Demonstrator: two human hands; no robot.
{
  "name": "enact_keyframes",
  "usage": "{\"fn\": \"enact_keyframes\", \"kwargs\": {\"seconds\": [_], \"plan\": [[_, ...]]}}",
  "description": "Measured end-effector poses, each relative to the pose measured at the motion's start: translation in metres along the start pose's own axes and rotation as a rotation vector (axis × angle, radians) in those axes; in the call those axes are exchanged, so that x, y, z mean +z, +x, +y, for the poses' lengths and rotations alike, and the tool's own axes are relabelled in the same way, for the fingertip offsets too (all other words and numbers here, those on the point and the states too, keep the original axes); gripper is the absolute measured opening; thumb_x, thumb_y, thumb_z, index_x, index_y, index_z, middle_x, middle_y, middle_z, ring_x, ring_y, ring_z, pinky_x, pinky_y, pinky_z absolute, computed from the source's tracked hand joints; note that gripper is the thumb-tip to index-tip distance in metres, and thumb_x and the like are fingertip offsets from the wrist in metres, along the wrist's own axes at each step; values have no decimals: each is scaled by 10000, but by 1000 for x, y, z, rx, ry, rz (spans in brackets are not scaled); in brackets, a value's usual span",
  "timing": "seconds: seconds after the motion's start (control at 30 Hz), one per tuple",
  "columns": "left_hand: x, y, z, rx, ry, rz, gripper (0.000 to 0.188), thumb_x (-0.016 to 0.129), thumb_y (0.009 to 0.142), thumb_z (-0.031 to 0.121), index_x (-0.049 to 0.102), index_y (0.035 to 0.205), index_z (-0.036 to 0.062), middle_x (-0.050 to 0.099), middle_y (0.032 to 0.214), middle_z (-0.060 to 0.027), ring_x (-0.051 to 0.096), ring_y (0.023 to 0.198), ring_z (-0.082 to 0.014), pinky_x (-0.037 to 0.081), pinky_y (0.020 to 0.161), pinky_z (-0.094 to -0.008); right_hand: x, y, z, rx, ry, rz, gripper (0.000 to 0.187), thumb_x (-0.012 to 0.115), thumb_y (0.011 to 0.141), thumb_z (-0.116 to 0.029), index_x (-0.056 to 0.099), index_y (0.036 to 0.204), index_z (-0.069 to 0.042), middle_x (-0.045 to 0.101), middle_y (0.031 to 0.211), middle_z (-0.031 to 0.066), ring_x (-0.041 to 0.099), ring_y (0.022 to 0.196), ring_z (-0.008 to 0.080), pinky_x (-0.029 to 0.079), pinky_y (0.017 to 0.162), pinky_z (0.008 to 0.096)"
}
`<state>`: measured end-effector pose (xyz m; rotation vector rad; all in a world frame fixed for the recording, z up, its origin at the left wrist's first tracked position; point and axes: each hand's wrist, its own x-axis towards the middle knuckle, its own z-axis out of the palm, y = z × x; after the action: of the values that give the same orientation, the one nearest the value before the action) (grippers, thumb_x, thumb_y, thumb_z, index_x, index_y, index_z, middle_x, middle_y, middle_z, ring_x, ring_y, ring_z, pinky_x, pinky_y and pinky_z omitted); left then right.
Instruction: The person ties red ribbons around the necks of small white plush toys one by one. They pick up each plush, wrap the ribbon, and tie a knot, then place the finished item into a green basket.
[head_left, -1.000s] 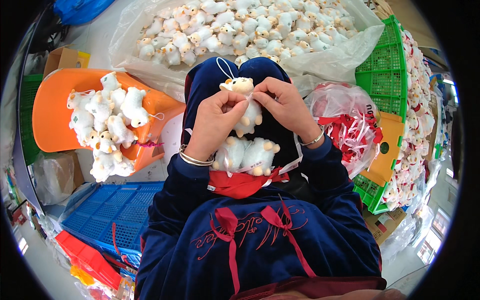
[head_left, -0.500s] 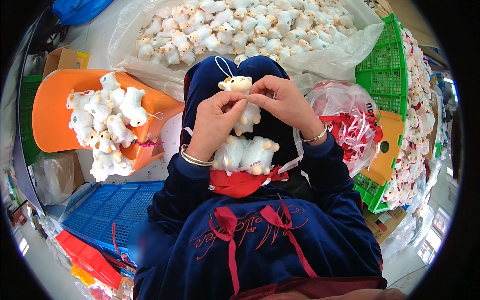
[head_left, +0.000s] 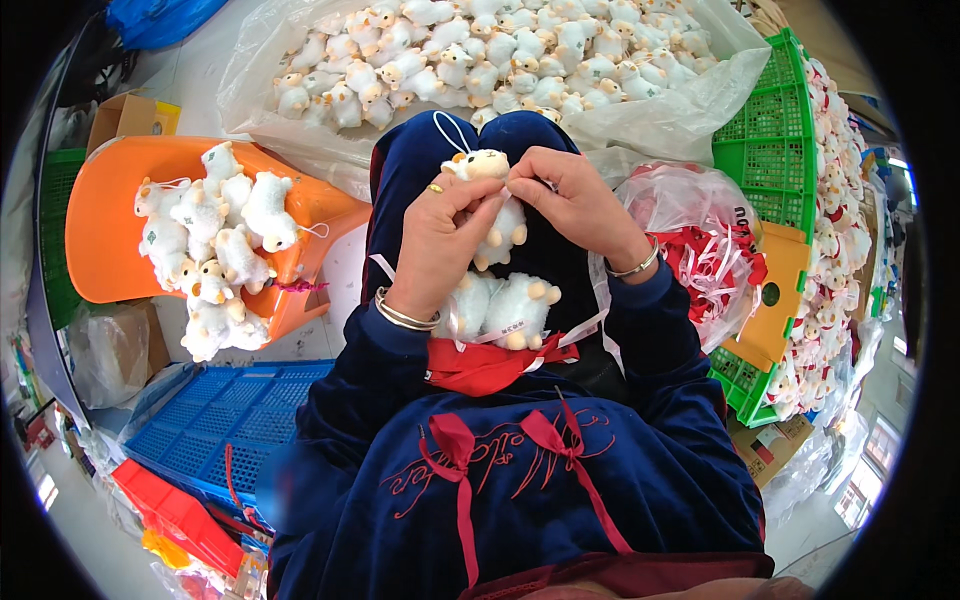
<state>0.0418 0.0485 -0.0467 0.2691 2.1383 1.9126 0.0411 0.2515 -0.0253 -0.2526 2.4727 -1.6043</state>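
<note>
A white plush sheep [head_left: 500, 232] with a cream face and a hanging loop rests upright on my lap, facing away from my body. At its neck, my left hand [head_left: 447, 225] and my right hand [head_left: 572, 205] are closed in pinches, fingertips almost touching. Between them shows a bit of narrow white ribbon [head_left: 507, 191]; its ends are mostly hidden by my fingers. Just below, two more plush sheep [head_left: 522, 308] lie side by side on my lap, a printed white ribbon across them. Red cloth [head_left: 485, 368] lies under those two.
Several plush sheep sit on an orange chair [head_left: 105, 230] at left. Ahead, a plastic sheet [head_left: 255, 110] holds a large pile of them. To my right are a clear bag of red and white ribbons [head_left: 705, 255] and a green crate [head_left: 755, 120]. A blue crate [head_left: 215, 420] stands lower left.
Both hands have shifted slightly right at the sheep's neck, and the left hand has turned so that its ring shows. The pinches stay closed; the sheep's head moved slightly right.
</note>
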Motion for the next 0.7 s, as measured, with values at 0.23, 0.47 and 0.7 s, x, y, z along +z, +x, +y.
{"fn": "enact_keyframes", "kwargs": {"seconds": [0.23, 0.47, 0.7], "plan": [[3, 1, -5, 45, 3, 32, 135, 740, 933, 57, 763, 1054, 4, 634, 850, -39, 586, 721, -99, 470, 637, -249, -2, 3, 3, 30, 35, -23, 160, 659, 975, -135, 673, 942, 22, 646, 811, 98, 597, 736, 187, 485, 675, 314], [2, 1, -2, -13, 33, 28, 146, 737, 929, 57, 766, 1061, 3, 637, 825, -54, 600, 719, -121, 479, 642, -259, 0, 3, -3, 79, 39, -35, 163, 721, 933, -142, 683, 933, 16, 654, 794, 67, 576, 713, 131, 479, 644, 285], [2, 3, -5, 68, 29, 18, 171, 745, 917, 66, 774, 1079, 21, 638, 832, -58, 604, 736, -137, 477, 656, -274, -1, 3, -1, 96, 108, -26, 144, 687, 946, -117, 686, 922, 25, 663, 809, 64, 581, 730, 119, 489, 667, 279]]}}
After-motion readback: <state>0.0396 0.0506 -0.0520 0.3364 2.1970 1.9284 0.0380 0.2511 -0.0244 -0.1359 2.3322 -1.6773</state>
